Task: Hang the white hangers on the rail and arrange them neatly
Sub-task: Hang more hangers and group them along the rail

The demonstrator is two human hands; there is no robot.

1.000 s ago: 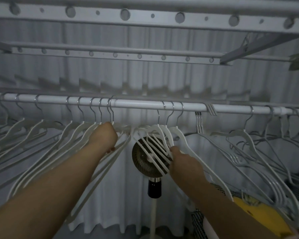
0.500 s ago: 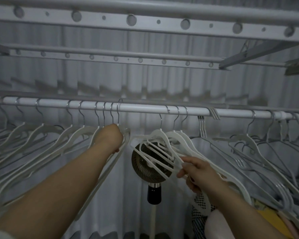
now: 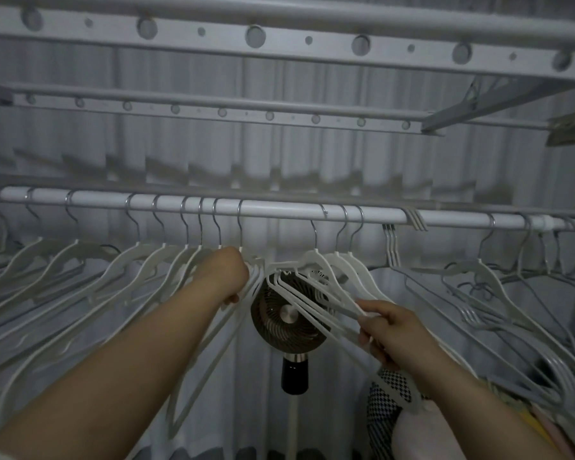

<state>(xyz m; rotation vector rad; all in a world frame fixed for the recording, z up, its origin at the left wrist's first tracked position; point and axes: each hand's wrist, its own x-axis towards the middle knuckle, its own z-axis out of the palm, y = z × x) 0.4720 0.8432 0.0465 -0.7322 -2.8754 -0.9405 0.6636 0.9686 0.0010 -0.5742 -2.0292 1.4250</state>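
while three white hangers (image 3: 332,263) hang by their hooks from the rail (image 3: 279,210), their lower bars slant down into the right hand (image 3: 390,332), whose thumb and fingers pinch them. just to their left, the left hand (image 3: 226,277) is curled round the shoulders of a packed row of hangers (image 3: 166,260) on the same rail. a round fan (image 3: 284,318) stands behind the gap, before a pale curtain (image 3: 312,161). looser hangers (image 3: 492,277) crowd the rail's right end.

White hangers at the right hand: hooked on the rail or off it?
Hooked on: the white hangers have three metal hooks over the rail; the right hand pinches their lower arms.
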